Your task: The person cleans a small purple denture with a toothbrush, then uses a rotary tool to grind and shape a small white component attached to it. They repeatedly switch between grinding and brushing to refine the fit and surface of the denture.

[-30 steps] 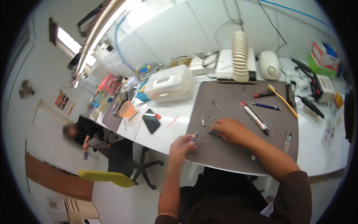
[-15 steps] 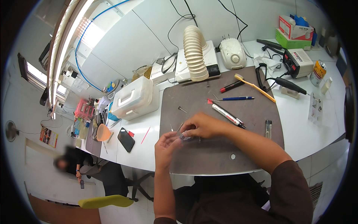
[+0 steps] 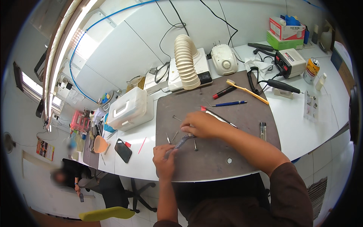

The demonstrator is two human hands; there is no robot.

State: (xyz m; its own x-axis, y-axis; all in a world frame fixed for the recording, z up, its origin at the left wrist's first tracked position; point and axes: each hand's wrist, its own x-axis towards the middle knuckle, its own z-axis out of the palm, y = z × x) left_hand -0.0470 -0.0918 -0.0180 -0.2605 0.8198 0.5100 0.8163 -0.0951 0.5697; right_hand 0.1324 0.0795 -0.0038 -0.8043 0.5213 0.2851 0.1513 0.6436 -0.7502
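Observation:
A bent, soft-looking grey strip (image 3: 183,141) stretches between my two hands above the brown mat (image 3: 211,162). My left hand (image 3: 164,159) pinches its lower left end. The fingers of my right hand (image 3: 200,124), slightly higher and to the right, are closed on the other end, which they partly hide. Just below the strip lies a thin metal pin with a wider end (image 3: 195,145). Two slender metal pieces rest near my left fingertips, one of them a pin (image 3: 174,136). Farther up the mat is another small headed pin (image 3: 176,118).
Pens, including a blue one (image 3: 229,104), and a yellow toothbrush (image 3: 247,92) lie beyond my right arm. A ribbed white hose (image 3: 185,62) arches over the mat's far edge. A translucent case (image 3: 130,108) and black phone (image 3: 123,150) are left; a handpiece (image 3: 283,86) lies right.
My hands have moved apart from close together, and the grey strip now shows stretched between them. My left hand went lower. The whole view has shifted a little.

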